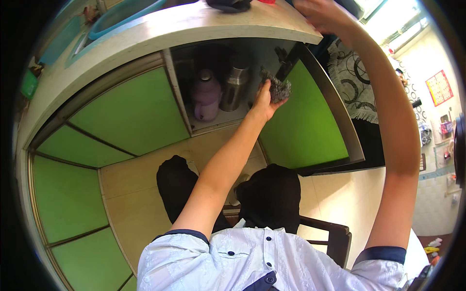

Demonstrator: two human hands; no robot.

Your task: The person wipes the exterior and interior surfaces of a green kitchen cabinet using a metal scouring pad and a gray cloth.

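Observation:
My left hand (268,102) is closed around a grey, fuzzy cloth or scouring pad (277,87), held at the opening of a cupboard beneath the counter. Just right of it stands the cupboard's open green door (309,120). Inside the cupboard are a lilac jug-like flask (206,96) and a steel vacuum flask (235,87). Up at the counter's right corner is my right hand (322,16), blurred and partly cut off by the picture's top edge; whether it holds anything is not visible.
On the countertop (174,23) are a blue plastic tub (120,22), a black item (229,4) and a red one. Other green cupboard panels (127,105) line the left. A patterned fringed cloth (355,80) hangs behind the door. A dark wooden chair (338,240) is beneath me.

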